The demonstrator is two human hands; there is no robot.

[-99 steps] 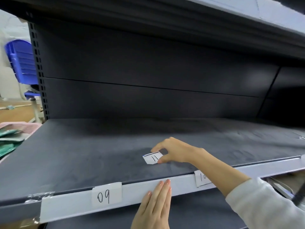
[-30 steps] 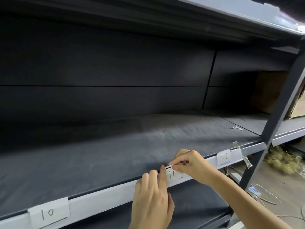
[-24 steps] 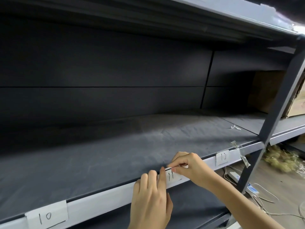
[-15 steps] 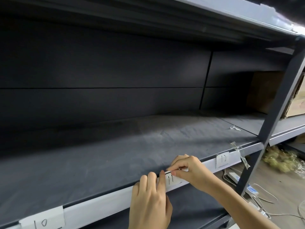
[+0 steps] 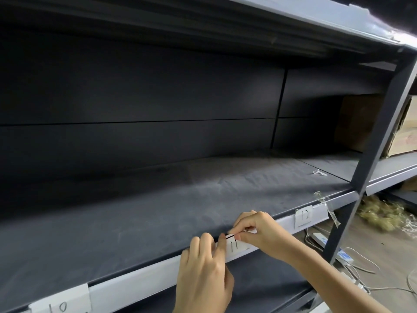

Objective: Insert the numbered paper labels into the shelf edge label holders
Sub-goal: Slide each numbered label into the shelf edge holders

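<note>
Compared with half a second earlier, little is changing: both hands are staying at the label strip on the shelf's front edge. The right hand is pinching the top edge of the paper label "11", which is sitting upright against the strip, its long side running along it. The left hand is pressing curled fingertips on the strip beside it. Labels "10" and "12" are sitting to either side.
</note>
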